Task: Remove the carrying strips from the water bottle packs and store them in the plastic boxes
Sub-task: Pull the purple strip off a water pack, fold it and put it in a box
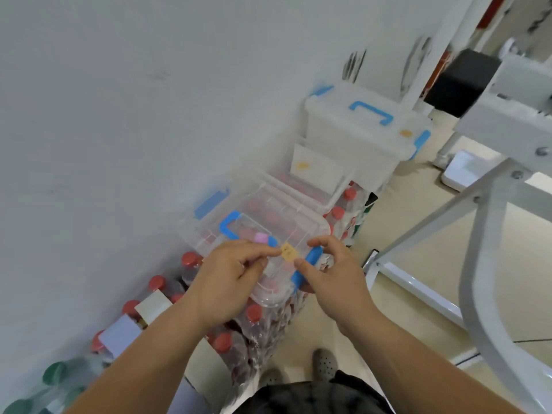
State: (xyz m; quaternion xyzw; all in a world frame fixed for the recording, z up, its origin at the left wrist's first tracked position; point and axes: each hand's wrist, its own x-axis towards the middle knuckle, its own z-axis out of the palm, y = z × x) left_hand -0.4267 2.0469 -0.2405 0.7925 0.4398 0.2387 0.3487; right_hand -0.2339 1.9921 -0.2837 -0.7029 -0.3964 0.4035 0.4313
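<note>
A clear plastic box (268,216) with a blue handle and blue latches sits on top of shrink-wrapped packs of red-capped water bottles (257,327). My left hand (230,282) pinches a small yellow strip (289,253) over the lid's near corner. Beside it, my right hand (331,276) has curled fingers at the box's blue front latch (307,265), thumb touching it. A pink piece (262,236) lies on the lid. White carrying strips (152,306) sit on the nearer packs to the left.
A second, larger lidded box (358,138) with a blue handle stands farther along the wall on more packs. A white metal frame (484,234) rises at the right. Green-capped bottles (53,373) are at the lower left. My shoes (324,364) are on the beige floor.
</note>
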